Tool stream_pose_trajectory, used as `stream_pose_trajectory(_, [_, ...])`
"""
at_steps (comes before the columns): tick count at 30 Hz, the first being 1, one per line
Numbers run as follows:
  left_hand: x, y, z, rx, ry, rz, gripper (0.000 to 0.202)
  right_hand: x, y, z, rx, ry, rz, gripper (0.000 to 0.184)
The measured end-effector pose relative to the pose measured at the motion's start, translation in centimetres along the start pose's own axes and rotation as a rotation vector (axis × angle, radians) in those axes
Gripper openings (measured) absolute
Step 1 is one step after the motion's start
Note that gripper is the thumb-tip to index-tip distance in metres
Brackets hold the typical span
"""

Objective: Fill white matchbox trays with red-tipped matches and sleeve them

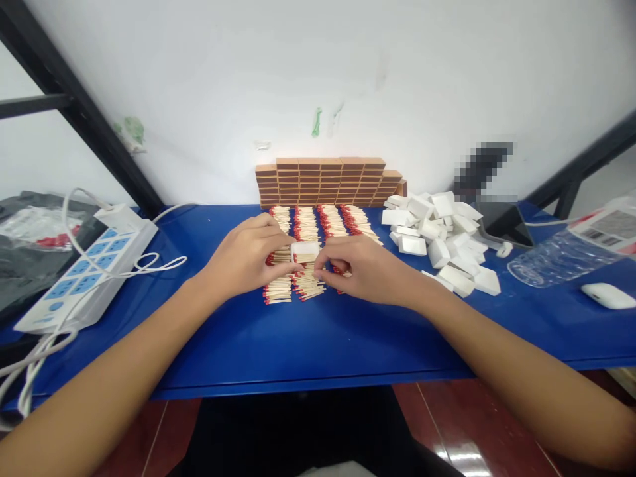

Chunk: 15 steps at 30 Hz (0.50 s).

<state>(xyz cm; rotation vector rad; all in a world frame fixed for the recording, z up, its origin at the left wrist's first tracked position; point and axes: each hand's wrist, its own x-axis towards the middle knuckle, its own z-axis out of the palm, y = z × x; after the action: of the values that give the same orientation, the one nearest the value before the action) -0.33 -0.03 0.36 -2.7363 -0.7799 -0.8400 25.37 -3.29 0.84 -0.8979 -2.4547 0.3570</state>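
Left hand [246, 258] and right hand [368, 270] both pinch 1 white tray [305, 252] by its ends, just above 4 match rows [330, 222] mid-tabletop [298, 338]; the tray seems mid-handling and wants a level grip.

Box [305, 252]: small, white, rectangular, level, just over the matches [330, 222]. Matches: red-tipped, lying flat in four adjacent rows.

Plain white wall [397, 66] at the back, with a couple of green smudges [317, 122] on it. Blue bench [318, 344] sits right against it, black metal braces [74, 99] slanting down toward both back corners. The floor [437, 417] under the front edge is glossy reddish-brown tile with a bright glare [462, 457].
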Motion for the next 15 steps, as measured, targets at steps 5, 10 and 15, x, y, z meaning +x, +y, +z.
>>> stream_pose_trajectory(5, [-0.06, -0.32, -0.06, 0.020, -0.008, -0.003, 0.035, -0.12, -0.35, -0.28, 0.119, -0.282, 0.018, 0.010])
stream_pose_trajectory(10, [-0.09, -0.30, 0.05, 0.013, -0.007, 0.001, 0.036, 0.02, -0.42, -0.22, 0.112, -0.348, 0.070, 0.007])
stream_pose_trajectory(15, [-0.13, -0.37, 0.10, 0.022, 0.002, 0.019, 0.037, 0.08, -0.45, -0.08, 0.114, -0.343, 0.073, 0.007])
